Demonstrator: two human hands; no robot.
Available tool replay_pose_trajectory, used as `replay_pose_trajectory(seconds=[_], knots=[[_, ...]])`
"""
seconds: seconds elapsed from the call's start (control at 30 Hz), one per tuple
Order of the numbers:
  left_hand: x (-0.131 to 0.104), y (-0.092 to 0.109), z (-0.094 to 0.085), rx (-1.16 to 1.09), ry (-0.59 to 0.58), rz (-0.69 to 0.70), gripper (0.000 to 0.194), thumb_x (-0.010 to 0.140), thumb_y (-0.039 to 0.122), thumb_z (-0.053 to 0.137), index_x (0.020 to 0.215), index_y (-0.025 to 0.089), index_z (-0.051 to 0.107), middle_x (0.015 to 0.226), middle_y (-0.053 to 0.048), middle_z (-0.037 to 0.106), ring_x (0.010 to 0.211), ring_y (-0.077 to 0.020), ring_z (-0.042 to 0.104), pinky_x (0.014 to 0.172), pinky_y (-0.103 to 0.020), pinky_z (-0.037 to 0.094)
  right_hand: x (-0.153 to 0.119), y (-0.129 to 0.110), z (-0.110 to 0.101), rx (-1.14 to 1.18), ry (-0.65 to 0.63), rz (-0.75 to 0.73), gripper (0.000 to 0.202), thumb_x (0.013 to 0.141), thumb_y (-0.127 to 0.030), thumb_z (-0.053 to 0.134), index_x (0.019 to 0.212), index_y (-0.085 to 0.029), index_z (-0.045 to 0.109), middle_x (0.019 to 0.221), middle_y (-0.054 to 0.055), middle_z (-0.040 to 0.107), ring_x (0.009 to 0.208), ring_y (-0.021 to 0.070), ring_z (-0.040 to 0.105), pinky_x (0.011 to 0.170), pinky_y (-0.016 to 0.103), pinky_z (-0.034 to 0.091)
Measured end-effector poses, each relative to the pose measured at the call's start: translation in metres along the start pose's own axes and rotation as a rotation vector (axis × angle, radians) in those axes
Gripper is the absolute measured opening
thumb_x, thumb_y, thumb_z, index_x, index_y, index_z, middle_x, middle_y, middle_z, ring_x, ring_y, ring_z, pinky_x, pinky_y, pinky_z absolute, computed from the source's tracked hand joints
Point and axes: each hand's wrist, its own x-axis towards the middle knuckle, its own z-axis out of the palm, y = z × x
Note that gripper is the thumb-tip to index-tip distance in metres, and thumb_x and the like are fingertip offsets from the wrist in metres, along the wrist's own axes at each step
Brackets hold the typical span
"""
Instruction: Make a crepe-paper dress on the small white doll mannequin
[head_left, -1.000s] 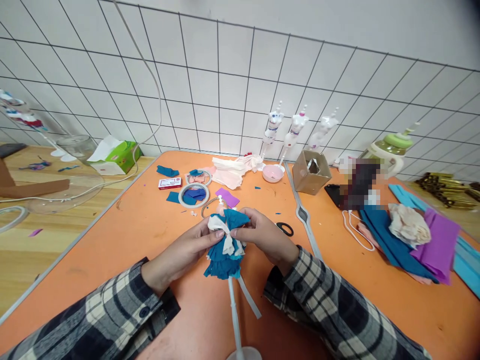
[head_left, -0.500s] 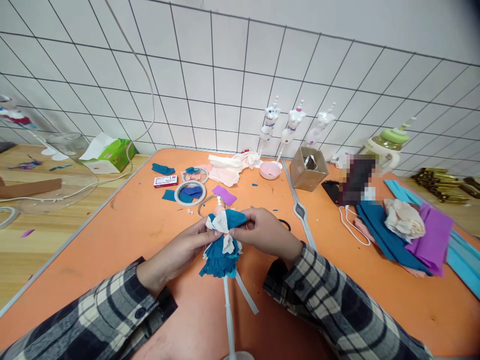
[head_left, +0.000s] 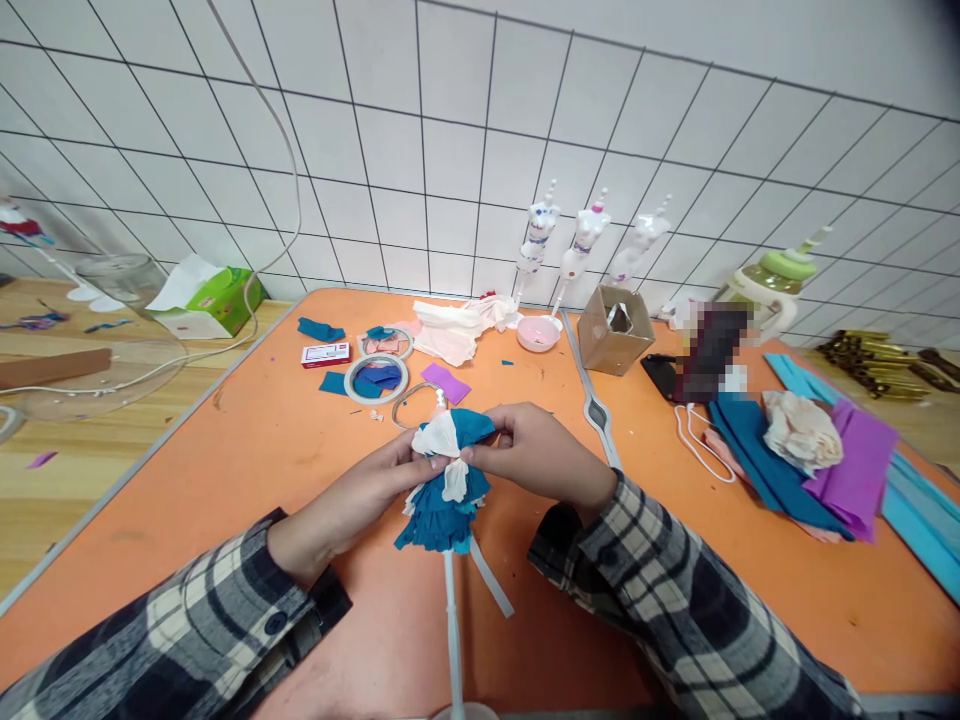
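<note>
A small mannequin on a white stand pole (head_left: 454,630) wears a ruffled teal crepe paper dress (head_left: 442,515). Across its upper part lies a white crepe paper piece (head_left: 439,436), gathered at the middle. My left hand (head_left: 382,475) reaches in from the left, thumb and fingers pinching the dress and the white paper at the waist. My right hand (head_left: 536,450) pinches the teal and white paper from the other side, its thumb near the gather. A narrow white strip (head_left: 491,578) hangs down beside the pole. The mannequin's torso is hidden under the paper.
Tape rolls (head_left: 377,380), a small red-and-white box (head_left: 326,355) and paper scraps lie beyond my hands. Bare mannequins (head_left: 585,240), a pink bowl (head_left: 538,333) and a cardboard box (head_left: 616,330) stand along the wall. Folded crepe paper (head_left: 855,470) and a bottle (head_left: 772,285) are at right.
The view has shifted slightly. Both hands keep their pinch on the paper, and the white gathered piece looks a little flatter and wider below the gather.
</note>
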Motion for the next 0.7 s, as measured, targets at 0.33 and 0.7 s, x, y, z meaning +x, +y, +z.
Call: replay_pose_trajectory(seconds=[0.33, 0.7], knots=[[-0.002, 0.004, 0.002, 0.001, 0.005, -0.004, 0.037, 0.077, 0.04, 0.076, 0.106, 0.019, 0.068, 0.107, -0.008, 0.071, 0.101, -0.0286, 0.063, 0.087, -0.038, 0.047, 0.002, -0.001, 0.007, -0.107, 0.034, 0.014, 0.017, 0.079, -0.031, 0.066, 0.075, -0.016, 0.073, 0.064, -0.003, 0.061, 0.058, 0.008, 0.048, 0.053, 0.02, 0.033], [0.001, 0.002, 0.002, -0.094, -0.061, -0.002, 0.042, 0.073, 0.043, 0.082, 0.102, 0.017, 0.066, 0.086, -0.004, 0.07, 0.075, -0.0179, 0.064, 0.065, -0.026, 0.051, 0.008, 0.012, 0.017, -0.015, 0.041, 0.065, 0.014, 0.078, -0.029, 0.066, 0.077, -0.016, 0.07, 0.065, -0.002, 0.065, 0.059, 0.0094, 0.056, 0.053, 0.019, 0.039]])
